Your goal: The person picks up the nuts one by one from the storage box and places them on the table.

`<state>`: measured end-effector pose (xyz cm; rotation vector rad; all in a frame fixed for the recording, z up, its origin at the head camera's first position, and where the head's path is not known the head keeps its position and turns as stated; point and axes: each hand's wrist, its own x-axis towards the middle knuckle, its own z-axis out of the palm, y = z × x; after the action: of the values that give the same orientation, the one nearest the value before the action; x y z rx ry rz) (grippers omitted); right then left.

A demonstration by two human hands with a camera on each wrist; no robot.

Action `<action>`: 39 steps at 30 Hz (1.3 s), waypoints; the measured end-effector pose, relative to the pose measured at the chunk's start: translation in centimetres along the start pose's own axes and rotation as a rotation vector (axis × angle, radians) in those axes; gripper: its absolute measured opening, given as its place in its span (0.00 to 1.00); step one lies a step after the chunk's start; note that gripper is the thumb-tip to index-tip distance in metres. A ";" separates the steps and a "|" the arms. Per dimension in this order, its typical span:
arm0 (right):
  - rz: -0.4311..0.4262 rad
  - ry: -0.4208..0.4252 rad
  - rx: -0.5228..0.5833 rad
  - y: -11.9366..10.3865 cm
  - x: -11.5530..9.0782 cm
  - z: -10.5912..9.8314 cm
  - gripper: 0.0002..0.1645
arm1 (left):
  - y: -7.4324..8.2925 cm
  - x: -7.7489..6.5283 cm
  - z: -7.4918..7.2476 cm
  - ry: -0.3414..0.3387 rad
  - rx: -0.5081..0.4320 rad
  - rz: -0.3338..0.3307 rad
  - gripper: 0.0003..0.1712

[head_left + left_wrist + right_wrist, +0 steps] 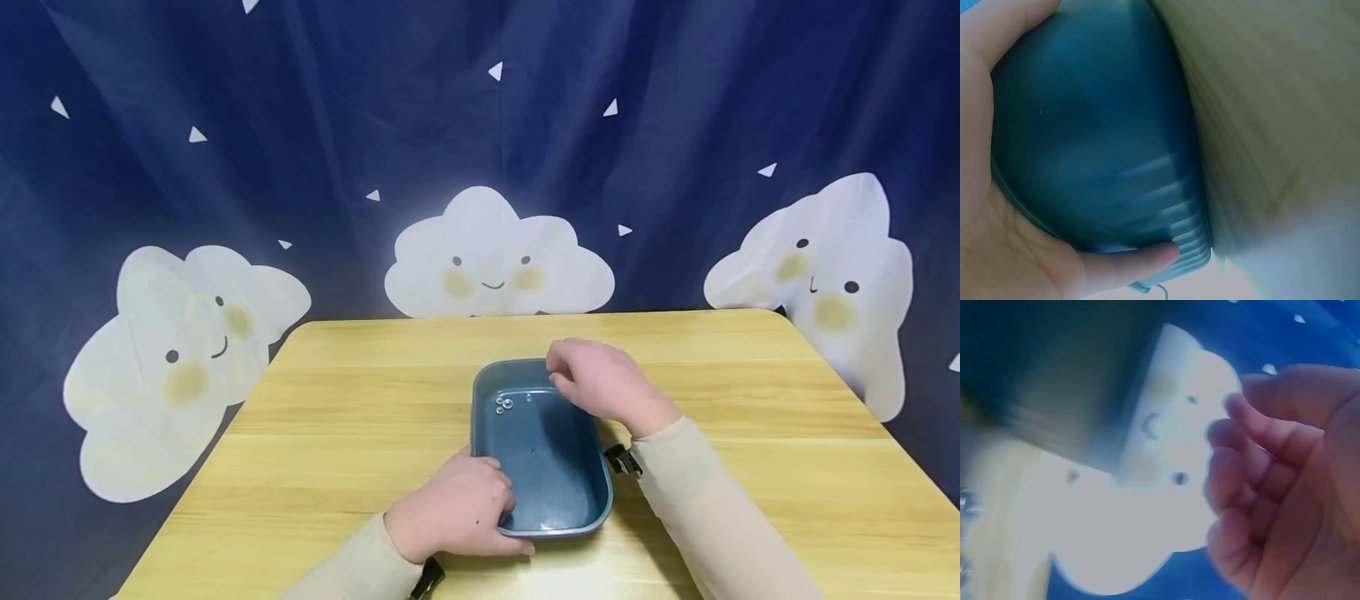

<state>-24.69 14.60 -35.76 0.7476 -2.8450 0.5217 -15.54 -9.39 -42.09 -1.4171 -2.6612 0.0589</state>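
Note:
A dark blue-green plastic bin (536,467), rectangular with rounded corners, is on the wooden table. Several small clear round pieces, like glass beads (507,403), lie on its floor toward the far left. My left hand (465,504) grips the near left corner, fingers over the rim and thumb outside; the left wrist view has the thumb (1132,264) along the ridged outer wall (1172,187). Over the far right corner is my right hand (600,379). In the right wrist view its fingers (1229,475) are curled and the thumb meets the index finger, with nothing visible between them.
The pale wooden table (322,400) extends on both sides of the bin. Behind it hangs a dark blue curtain (435,108) printed with smiling white clouds (495,242) and small white triangles. A black strap (622,460) shows at the right sleeve.

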 end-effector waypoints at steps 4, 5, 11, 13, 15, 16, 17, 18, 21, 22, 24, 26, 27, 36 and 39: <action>-0.017 0.052 0.042 -1.4 -0.3 -0.9 0.06 | 0.0 0.0 0.1 -0.002 0.000 -0.003 0.32; -0.021 0.058 0.050 -1.8 -0.3 -0.8 0.08 | 0.0 0.0 0.1 -0.004 -0.001 -0.006 0.32; -0.023 -0.006 -0.018 -3.2 0.5 2.5 0.18 | 0.1 0.0 0.3 -0.017 -0.008 -0.011 0.32; -0.013 -0.054 -0.053 -3.1 0.7 3.9 0.19 | 0.2 0.0 0.3 -0.013 -0.006 -0.006 0.32; 0.000 -0.105 -0.085 -2.8 0.8 4.9 0.19 | 0.2 0.1 0.3 -0.009 -0.004 -0.005 0.32; 0.001 -0.131 -0.102 -2.6 0.8 5.3 0.20 | 0.2 0.1 0.3 -0.006 -0.003 -0.006 0.32; 0.000 -0.159 -0.114 -2.4 0.8 5.6 0.21 | 0.2 0.1 0.3 -0.006 -0.003 -0.008 0.32; -0.009 -0.186 -0.127 -2.2 0.8 5.8 0.22 | 0.2 0.1 0.2 -0.005 -0.003 -0.009 0.32; -0.050 -0.251 -0.154 -1.7 0.8 6.1 0.26 | 0.1 0.1 0.1 -0.010 -0.008 -0.013 0.31; -0.065 -0.274 -0.158 -1.7 0.8 6.1 0.28 | 0.0 0.1 0.1 -0.013 -0.009 -0.014 0.31; -0.084 -0.310 -0.171 -1.6 0.8 6.2 0.30 | 0.0 0.1 0.1 -0.019 -0.007 -0.014 0.32; -0.088 -0.335 -0.185 -1.6 0.8 6.3 0.31 | 0.0 0.0 0.0 -0.022 -0.006 -0.015 0.32; -0.091 -0.345 -0.194 -1.7 0.8 6.3 0.32 | 0.1 0.0 0.0 -0.024 -0.005 -0.016 0.32; -0.120 -0.336 -0.205 -1.5 0.7 6.5 0.24 | 0.1 0.0 0.0 -0.028 -0.008 -0.014 0.32; -0.128 -0.330 -0.187 -1.5 0.7 6.4 0.20 | 0.0 0.0 0.0 -0.033 -0.013 -0.013 0.31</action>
<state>-24.91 10.74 -41.15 1.0556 -3.0544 0.1190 -15.58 -9.39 -42.10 -1.4153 -2.7022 0.0643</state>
